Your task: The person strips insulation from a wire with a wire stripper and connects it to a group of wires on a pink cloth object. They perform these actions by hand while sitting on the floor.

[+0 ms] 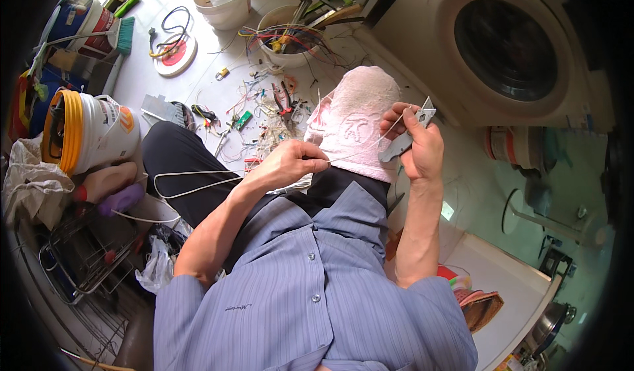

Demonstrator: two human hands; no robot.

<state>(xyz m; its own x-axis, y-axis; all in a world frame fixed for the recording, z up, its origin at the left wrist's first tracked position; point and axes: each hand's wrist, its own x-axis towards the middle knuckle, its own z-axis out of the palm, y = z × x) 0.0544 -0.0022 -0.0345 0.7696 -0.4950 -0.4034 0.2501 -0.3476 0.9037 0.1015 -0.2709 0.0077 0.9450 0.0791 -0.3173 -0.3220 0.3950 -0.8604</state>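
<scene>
Now, pink towel (360, 117) lies draped before you; left hand (290, 164) pinched together, right hand (421, 145) clamped around grey knife (396, 148); thin white wire (356, 150) stretches above towel, left hand to right. Keep wire taut, knife angle shallow, skin clear of edge.

The thin, flexible wire (360, 150) is white, and the slim utility knife (395, 148) has a grey body and a silvery blade. The soft terry towel (356, 128) is pale pink with a tone-on-tone raised motif. Fine vertical stripes run down the blue-grey button-front shirt (277, 285); the cloth trousers (173, 163) are black. A round plastic bucket (122, 130) is white with orange marks, the coiled tubing (65, 133) bright yellow, the small rectangular board (244, 120) green, the broom bristles (125, 36) teal, and the boxy washing machine (439, 74) cream with a dark round door (505, 49).
</scene>
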